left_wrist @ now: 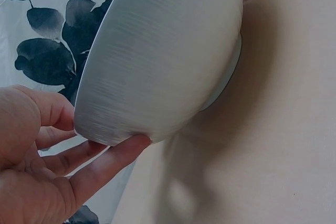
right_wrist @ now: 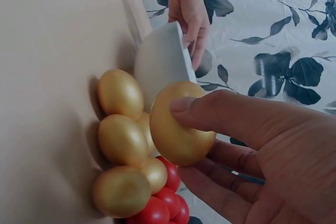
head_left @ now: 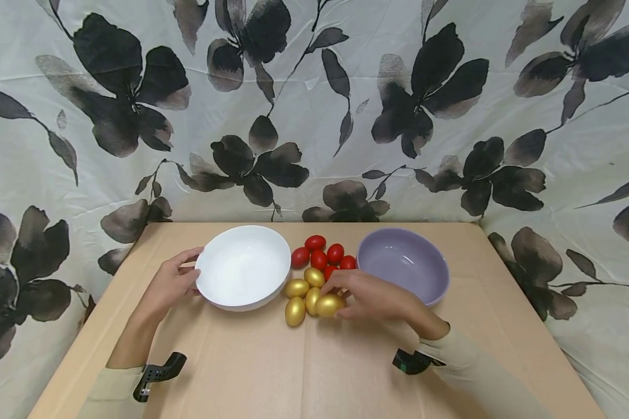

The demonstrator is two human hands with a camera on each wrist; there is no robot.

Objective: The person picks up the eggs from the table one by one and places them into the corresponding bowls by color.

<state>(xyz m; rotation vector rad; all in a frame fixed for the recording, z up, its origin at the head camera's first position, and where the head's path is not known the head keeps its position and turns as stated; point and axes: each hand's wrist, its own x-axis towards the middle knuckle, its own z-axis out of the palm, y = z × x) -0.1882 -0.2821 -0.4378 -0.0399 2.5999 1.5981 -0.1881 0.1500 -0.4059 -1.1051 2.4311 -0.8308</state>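
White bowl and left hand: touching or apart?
Touching. The left wrist view shows the left hand with a fingertip lying against the outer side of the white bowl, no gap between.

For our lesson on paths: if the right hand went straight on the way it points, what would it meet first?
The right hand, pinching a gold egg, would probably meet the loose gold eggs; or, if raised above them, the white bowl. Height is unclear.

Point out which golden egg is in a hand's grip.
The golden egg in the right hand, pinched between thumb and fingers. The other golden eggs lie on the table, ungripped.
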